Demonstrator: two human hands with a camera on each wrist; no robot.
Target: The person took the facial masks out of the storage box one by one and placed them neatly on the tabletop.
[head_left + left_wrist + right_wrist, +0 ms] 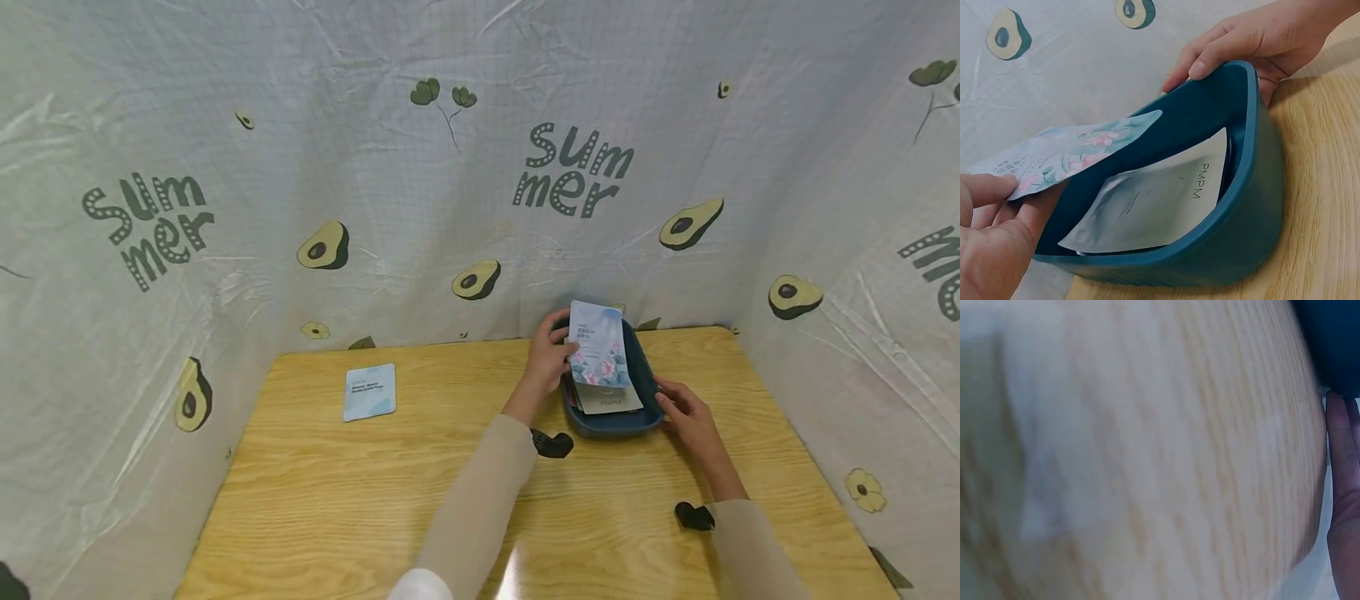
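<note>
head: the left hand [547, 357] pinches the flowery packet [600, 348] by its long left edge, over the blue tub [611, 431]. left wrist: a pmpm packet [1154, 209] lies inside, below; the right hand [1266, 40] holds the tub. right wrist: fingers [1338, 417] touch its side.

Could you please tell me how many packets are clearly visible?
3: floral packet in the left hand, PMPM packet in the bin, blue packet on the table; the bin may hide more.

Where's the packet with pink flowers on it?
In the head view, the flowered packet is right of centre, held in the person's left hand over the blue bin.
</note>
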